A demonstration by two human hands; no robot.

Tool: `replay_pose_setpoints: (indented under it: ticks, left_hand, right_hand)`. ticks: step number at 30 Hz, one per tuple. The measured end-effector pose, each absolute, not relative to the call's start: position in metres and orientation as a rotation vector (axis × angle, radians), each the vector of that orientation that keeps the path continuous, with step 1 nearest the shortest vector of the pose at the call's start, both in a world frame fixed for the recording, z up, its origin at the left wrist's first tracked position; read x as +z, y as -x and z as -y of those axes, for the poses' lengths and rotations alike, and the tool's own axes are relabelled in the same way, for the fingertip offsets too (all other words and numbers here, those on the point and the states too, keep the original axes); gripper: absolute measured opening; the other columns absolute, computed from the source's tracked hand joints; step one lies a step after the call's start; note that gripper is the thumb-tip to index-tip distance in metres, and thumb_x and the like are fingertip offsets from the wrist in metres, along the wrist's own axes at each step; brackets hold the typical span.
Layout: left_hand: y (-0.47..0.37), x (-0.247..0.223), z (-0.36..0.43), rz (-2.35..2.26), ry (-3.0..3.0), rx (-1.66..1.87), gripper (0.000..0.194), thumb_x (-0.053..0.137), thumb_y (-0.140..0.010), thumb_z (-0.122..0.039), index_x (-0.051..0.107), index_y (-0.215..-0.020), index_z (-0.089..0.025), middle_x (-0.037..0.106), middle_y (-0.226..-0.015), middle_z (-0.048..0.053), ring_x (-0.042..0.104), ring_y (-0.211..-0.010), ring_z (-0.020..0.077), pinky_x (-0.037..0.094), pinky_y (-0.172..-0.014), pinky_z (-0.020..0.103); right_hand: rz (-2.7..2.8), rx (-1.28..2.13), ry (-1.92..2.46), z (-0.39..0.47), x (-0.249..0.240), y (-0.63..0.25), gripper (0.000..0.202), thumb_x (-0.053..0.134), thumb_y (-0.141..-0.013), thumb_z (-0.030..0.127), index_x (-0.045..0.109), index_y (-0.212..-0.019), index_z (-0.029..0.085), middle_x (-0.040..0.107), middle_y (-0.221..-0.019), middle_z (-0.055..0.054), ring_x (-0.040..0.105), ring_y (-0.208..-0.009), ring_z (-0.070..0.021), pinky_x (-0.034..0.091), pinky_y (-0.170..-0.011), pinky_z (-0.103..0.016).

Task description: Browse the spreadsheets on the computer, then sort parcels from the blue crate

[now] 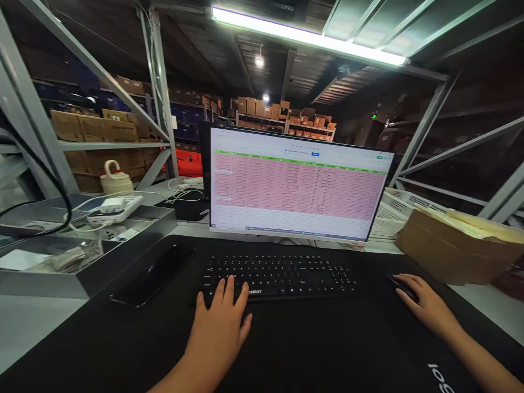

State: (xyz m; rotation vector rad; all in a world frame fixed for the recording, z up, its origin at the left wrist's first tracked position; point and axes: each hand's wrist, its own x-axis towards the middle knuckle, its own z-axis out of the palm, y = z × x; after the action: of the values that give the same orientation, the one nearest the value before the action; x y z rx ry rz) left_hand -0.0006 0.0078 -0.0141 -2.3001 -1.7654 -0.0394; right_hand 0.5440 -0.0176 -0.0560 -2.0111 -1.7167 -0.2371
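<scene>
A black keyboard (282, 275) lies on a black desk mat (311, 344). My left hand (219, 327) rests at its lower left with the fingers spread, fingertips over the bottom rows of keys. At the right, my right hand (429, 305) is curved round a dark computer mouse (410, 293), which its fingers partly cover. Behind the keyboard stands a monitor (295, 188) showing a spreadsheet with pink rows under a green header. The text is too small to read. A black phone (153, 277) lies on the mat, left of the keyboard.
Grey trays (123, 254) with small items and a white power strip (117, 210) stand at left, a cream bottle (117, 179) behind them. An open cardboard box (454, 251) and white baskets (393, 210) sit at right. Metal shelving with cartons (98, 128) stands beyond.
</scene>
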Motion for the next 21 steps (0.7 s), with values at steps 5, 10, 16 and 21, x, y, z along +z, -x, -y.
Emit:
replay_pose_setpoints:
  ticks: [5,10,16,21]
  left_hand:
    - [0.003,-0.018,-0.009,1.760,2.293,-0.032,0.055,0.041,-0.095,-0.030,0.041,-0.149,-0.023,0.034,-0.157,0.021,0.035,-0.144,0.0392,0.033,-0.109,0.070]
    - [0.002,-0.017,-0.009,1.763,2.286,-0.013,0.055,0.041,-0.095,-0.030,0.039,-0.150,-0.023,0.034,-0.157,0.020,0.034,-0.145,0.0383,0.032,-0.110,0.070]
    - [0.001,-0.018,-0.009,1.756,2.287,-0.050,0.055,0.043,-0.094,-0.029,0.041,-0.149,-0.024,0.036,-0.156,0.020,0.036,-0.144,0.0388,0.032,-0.110,0.070]
    - [0.003,-0.020,-0.008,1.754,2.286,-0.050,0.056,0.043,-0.094,-0.030,0.040,-0.149,-0.023,0.034,-0.157,0.021,0.035,-0.144,0.0390,0.032,-0.110,0.070]
  right_hand:
    - [1.685,-0.218,2.077,0.022,-0.049,-0.537,0.051,0.043,-0.090,0.062,0.060,-0.127,0.032,0.058,-0.136,-0.005,0.061,-0.120,-0.0248,0.053,-0.100,-0.042]
    - [1.676,-0.205,2.081,0.021,-0.053,-0.541,0.051,0.044,-0.090,0.062,0.060,-0.128,0.032,0.057,-0.136,-0.005,0.060,-0.120,-0.0246,0.053,-0.099,-0.041]
    - [1.659,-0.228,2.082,0.018,-0.056,-0.544,0.051,0.044,-0.089,0.062,0.061,-0.127,0.032,0.059,-0.134,-0.005,0.063,-0.116,-0.0252,0.055,-0.093,-0.040]
    - [1.631,-0.217,2.072,0.017,-0.059,-0.549,0.053,0.044,-0.087,0.065,0.063,-0.125,0.033,0.060,-0.132,-0.005,0.063,-0.116,-0.0261,0.056,-0.092,-0.041]
